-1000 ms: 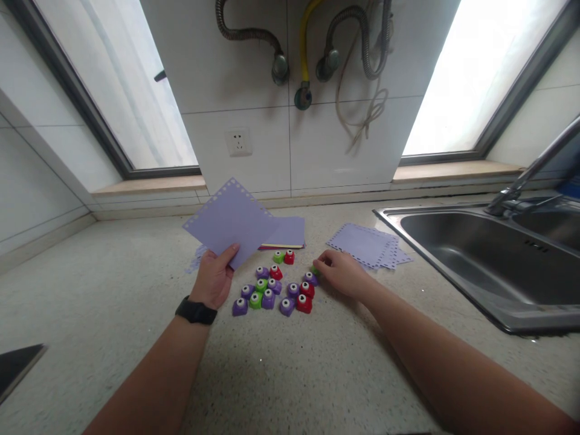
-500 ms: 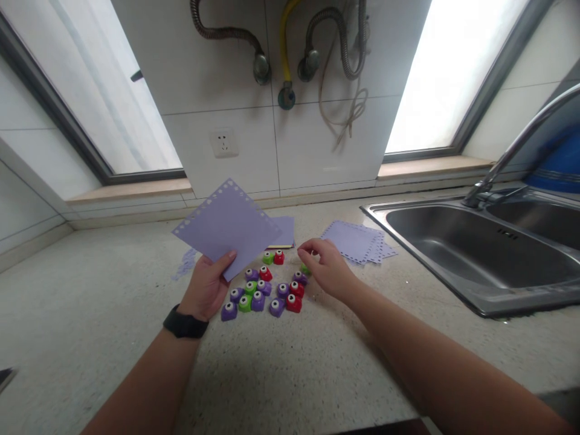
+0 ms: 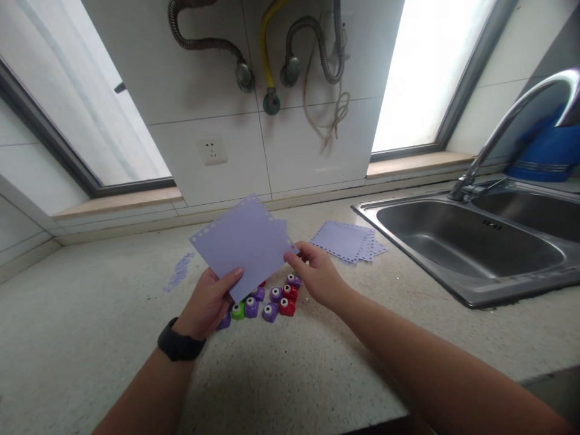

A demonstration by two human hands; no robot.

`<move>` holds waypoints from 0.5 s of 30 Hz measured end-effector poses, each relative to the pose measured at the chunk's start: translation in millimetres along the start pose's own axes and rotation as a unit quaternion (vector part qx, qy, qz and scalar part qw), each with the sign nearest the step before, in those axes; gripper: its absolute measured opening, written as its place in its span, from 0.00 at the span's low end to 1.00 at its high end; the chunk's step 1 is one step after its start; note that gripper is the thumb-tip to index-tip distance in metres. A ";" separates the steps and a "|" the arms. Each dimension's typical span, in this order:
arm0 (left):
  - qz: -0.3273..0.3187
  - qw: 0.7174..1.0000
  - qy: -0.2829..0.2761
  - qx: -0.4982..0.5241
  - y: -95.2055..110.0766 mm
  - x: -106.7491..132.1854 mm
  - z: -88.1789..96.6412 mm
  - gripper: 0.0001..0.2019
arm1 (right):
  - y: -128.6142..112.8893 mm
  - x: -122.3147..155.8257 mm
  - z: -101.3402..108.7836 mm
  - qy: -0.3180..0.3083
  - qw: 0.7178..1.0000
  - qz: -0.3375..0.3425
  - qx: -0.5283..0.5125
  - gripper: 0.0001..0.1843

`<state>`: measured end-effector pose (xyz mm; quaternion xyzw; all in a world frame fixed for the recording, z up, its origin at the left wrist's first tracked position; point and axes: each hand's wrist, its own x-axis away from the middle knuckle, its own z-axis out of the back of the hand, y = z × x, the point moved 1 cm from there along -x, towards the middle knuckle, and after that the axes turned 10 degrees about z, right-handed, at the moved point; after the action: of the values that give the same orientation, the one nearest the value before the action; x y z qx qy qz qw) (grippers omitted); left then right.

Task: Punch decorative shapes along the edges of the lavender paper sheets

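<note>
A lilac sheet of paper (image 3: 242, 248) is held up over the counter, with punched holes along its two upper edges. My left hand (image 3: 208, 302) grips its lower corner, thumb on top. At the right corner, my right hand (image 3: 319, 272) pinches the paper between thumb and fingers. Small craft punches stand below: a red punch (image 3: 287, 307), a purple punch (image 3: 270, 312), a green punch (image 3: 238, 311) and several more, some hidden by the sheet. Part of another lilac sheet (image 3: 281, 226) shows behind the held one.
Several punched lilac sheets (image 3: 339, 240) lie fanned beside the steel sink (image 3: 362, 209). Lilac paper scraps (image 3: 179, 272) are scattered on the counter (image 3: 113, 314) at left. A faucet (image 3: 489, 145) rises behind the sink, and pipes and a socket (image 3: 211, 150) are on the wall.
The sheet has moved right and down in view, and my right hand, which was apart from it above the punches, now pinches its right corner. The camera view has shifted slightly.
</note>
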<state>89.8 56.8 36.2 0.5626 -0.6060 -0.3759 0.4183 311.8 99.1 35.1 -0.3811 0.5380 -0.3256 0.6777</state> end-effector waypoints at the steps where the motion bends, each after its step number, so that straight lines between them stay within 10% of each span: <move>1: 0.006 1.000 -0.005 -0.010 -0.3 0.1 2.2 0.19 | 1.1 -1.2 1.2 0.008 1.000 -0.005 -0.026 0.09; 6: 0.056 0.992 -0.093 -0.064 4.1 2.3 16.0 0.09 | 2.4 -5.9 7.8 0.038 0.995 -0.021 -0.085 0.11; 15: 0.089 0.980 -0.170 -0.048 27.3 3.2 40.4 0.27 | 13.0 -11.2 15.5 -0.013 0.994 -0.007 -0.112 0.14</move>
<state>42.1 55.4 46.9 0.4134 -0.6969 -0.4563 0.3677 325.1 117.6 31.2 -0.4622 0.5598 -0.2633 0.6354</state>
